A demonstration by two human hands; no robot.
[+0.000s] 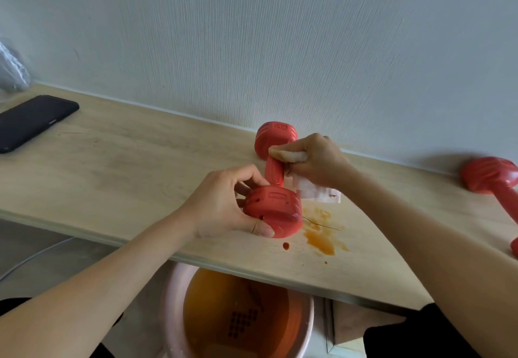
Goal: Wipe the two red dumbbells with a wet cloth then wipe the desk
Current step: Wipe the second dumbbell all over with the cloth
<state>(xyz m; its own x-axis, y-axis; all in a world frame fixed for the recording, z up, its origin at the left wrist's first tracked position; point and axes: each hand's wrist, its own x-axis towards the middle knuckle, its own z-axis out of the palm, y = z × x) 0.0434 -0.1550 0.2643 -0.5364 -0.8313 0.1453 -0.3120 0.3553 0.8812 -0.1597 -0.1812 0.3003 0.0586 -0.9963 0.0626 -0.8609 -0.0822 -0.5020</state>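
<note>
Red dumbbell [274, 186] sits mid-desk, lengthwise toward the wall, near end lifted off the wood, far end close to the wall. Left hand [224, 203] grips its near head: thumb along the lower rim, fingers curled over the top and far side of that head. Right hand [314, 161] is closed round a bunched white cloth [288, 156], pressing it against the handle and the inner face of the far head; a loose flap of the cloth hangs below the hand down to the desk [126, 167], just right of the handle. Both hands are tight, holding something, fingers not spread.

Orange stain [321, 231] spreads on the wood just right of the dumbbell's near head, w/ a small red drop [286, 246] and a few specks toward the front edge. A thin dark strand lies across the stain.

2nd dumbbell [493, 178] lies well to the right of the first, by the wall, partly cut off by the picture edge and the right forearm.

Black phone [33, 122] lies flat far left of the dumbbell. Crumpled clear plastic [11, 68] is at the far left by the wall.

Below the desk's front edge, under the dumbbell, a pale pink basin [171, 310] holds orange water.
</note>
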